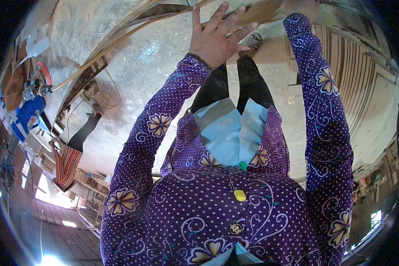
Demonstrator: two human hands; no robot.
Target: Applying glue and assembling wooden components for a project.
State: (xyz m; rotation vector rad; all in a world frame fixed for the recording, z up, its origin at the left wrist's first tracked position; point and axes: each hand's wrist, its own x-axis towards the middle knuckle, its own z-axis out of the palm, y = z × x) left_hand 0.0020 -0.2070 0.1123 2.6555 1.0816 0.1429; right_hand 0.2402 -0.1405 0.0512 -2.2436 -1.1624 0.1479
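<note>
At twelve o'clock I have the left hand (215, 37) bare and spread, fingers fanned wide and gripping nothing that I can make out. Toward one o'clock, at the upper rim, the right hand (302, 6) is blurred and cut off past the cuff; its fingers are out of my sight, so I cannot tell whether it grips anything. The thing nearest both is a long brown strip (268, 12), running along the top between them; whether the left fingertips touch it or only overlap it from my angle, I cannot say. As for progress, I judge the handling under way rather than finished: the strip lies within reach, no completed piece shows that I can identify, and what remains sits beyond my upper edge. Below the strip, also toward one o'clock, I see the wearer's shod foot (252, 41) on the pale floor (139, 97). Farther out at ten o'clock, a tan rod (71, 78) curves away to a metallic fitting (35, 90), with a blue object (29, 115) near nine. Between eight and nine sits a co-worker in a striped garment (68, 166); at two o'clock, a striped panel (346, 71) bends along the rim.
</note>
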